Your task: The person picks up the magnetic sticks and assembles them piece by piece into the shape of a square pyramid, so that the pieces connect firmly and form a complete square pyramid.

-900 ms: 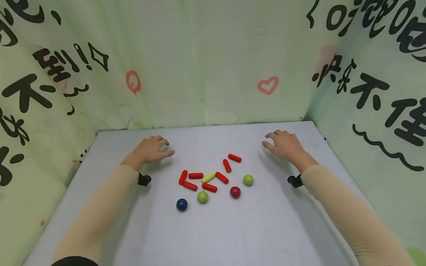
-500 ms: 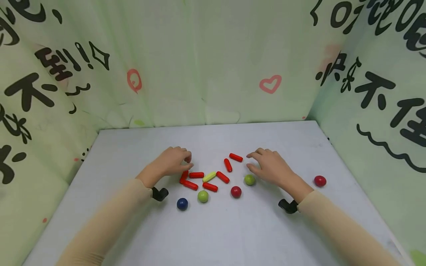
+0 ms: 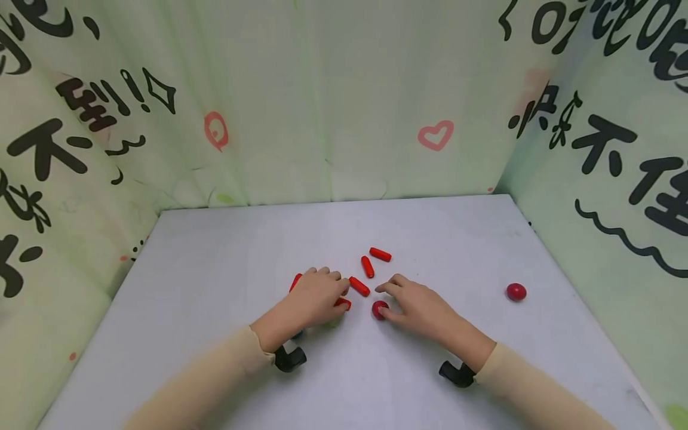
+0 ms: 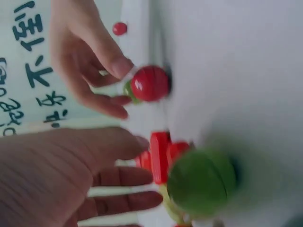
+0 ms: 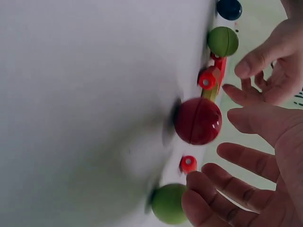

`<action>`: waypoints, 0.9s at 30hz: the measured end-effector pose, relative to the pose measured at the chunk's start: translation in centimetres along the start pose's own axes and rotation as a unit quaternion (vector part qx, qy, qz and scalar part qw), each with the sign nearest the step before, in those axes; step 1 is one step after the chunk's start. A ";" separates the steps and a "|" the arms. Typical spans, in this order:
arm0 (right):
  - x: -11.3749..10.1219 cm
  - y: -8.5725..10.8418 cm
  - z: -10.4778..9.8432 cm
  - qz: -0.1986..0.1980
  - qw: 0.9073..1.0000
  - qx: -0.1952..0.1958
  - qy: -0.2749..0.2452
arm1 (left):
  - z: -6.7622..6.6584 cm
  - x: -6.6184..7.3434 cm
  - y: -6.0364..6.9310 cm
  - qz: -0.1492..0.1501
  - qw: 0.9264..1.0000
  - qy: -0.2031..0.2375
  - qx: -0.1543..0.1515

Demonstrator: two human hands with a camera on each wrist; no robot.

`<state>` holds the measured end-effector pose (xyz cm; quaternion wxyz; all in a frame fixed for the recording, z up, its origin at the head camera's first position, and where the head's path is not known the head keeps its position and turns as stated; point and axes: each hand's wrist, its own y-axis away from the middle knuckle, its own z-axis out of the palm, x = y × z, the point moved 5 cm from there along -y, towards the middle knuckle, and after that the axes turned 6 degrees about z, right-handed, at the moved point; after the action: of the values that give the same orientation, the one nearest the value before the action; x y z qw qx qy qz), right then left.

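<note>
My left hand [image 3: 312, 298] hovers above the cluster of short red sticks, its fingers relaxed and spread in the left wrist view. A green ball [image 4: 199, 182] lies close below it, mostly covered in the head view. Just right of its fingertips is a red stick [image 3: 359, 286]. My right hand [image 3: 421, 304] has its thumb beside a red ball [image 3: 377, 309]; whether they touch is unclear. In the right wrist view its fingers are loosely bent around nothing, near a second green ball [image 5: 169, 203]. A yellow stick [image 5: 210, 92] shows behind the red ball.
Two more red sticks [image 3: 380, 254] lie farther back on the white table [image 3: 441, 388]. Another red ball [image 3: 516, 292] sits alone at the right. A dark blue ball [image 5: 229, 8] is beneath the left wrist. Printed curtains [image 3: 322, 107] enclose the back and sides.
Both hands have come in from the sides toward the middle and nearer to me, and now cover several sticks and both green balls. The far-right red ball came into view from behind the right arm.
</note>
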<state>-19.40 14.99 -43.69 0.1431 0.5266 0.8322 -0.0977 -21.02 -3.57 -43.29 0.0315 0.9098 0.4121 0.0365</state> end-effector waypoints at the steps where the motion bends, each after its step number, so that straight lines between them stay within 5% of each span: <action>1: -0.1 0.1 0.2 -0.003 1.000 0.001 -0.001 | 0.1 0.3 0.1 -0.014 1.000 -0.002 0.003; 9: -0.7 0.4 1.1 0.013 1.000 0.000 -0.004 | 1.3 1.7 0.5 -0.095 0.995 -0.036 0.019; 20: 0.0 0.8 1.1 0.086 0.994 -0.039 -0.058 | 2.4 2.5 0.3 -0.076 0.995 -0.052 0.025; 27: 0.3 1.2 1.3 0.091 0.992 -0.038 -0.077 | 2.2 3.5 0.3 -0.048 0.997 -0.035 0.049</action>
<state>-18.26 15.38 -45.06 0.2343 0.5855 0.7705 -0.0929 -18.23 -1.20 -45.35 0.0032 0.8903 0.4550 -0.0166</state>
